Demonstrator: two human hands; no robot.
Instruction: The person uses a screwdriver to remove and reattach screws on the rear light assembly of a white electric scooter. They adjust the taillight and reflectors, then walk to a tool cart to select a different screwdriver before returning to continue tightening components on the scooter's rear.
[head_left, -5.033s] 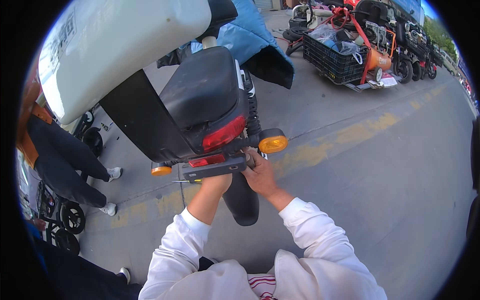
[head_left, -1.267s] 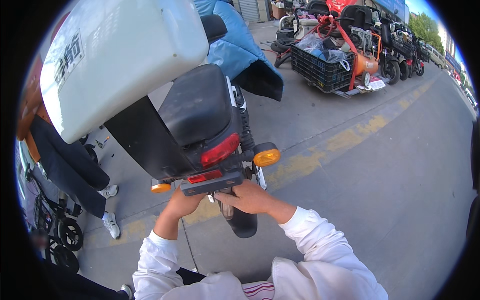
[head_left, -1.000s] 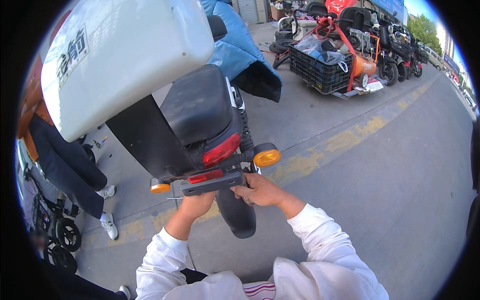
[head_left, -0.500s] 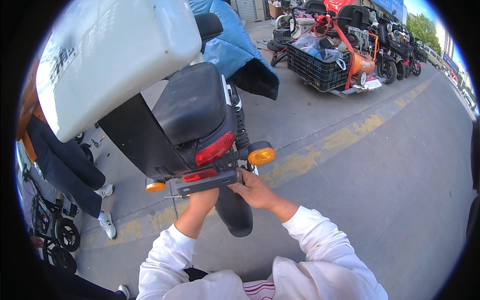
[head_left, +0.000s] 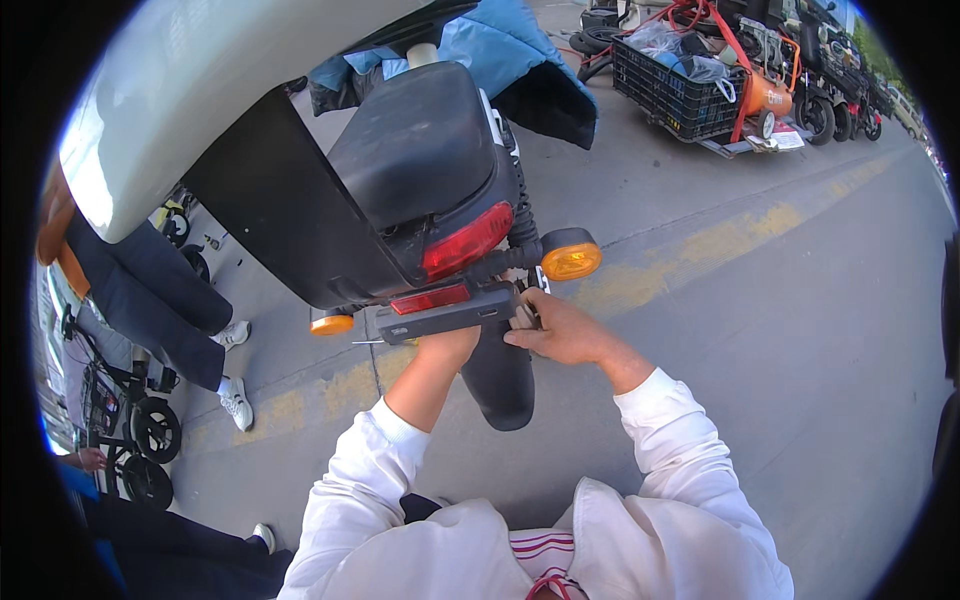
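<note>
A scooter's rear fills the centre: white top box (head_left: 200, 80), black seat (head_left: 410, 140), red tail light (head_left: 465, 240), orange indicators (head_left: 570, 258), black plate bracket (head_left: 430, 318) and rear mudguard (head_left: 497, 380). My left hand (head_left: 448, 345) reaches beneath the bracket, its fingers hidden. Just left of it a thin metal shaft (head_left: 365, 342) with some yellow, apparently a tool, pokes out; whether I hold it is unclear. My right hand (head_left: 555, 332) is closed at the bracket's right end, fingertips curled round something small that I cannot make out, beside the mudguard.
Left stand a person's dark-trousered legs (head_left: 170, 300) and a black folding bike (head_left: 150, 425); another person's hand (head_left: 92, 458) shows lower left. A blue padded cover (head_left: 530, 70) lies beyond the seat. Upper right, a crate (head_left: 670, 90) and orange compressor (head_left: 768, 100) precede parked scooters.
The view has shifted, putting scooter and hands higher and further right. Since 1.3 seconds ago my left hand has slid rightward under the bracket and my right fingers have moved to its right end.
</note>
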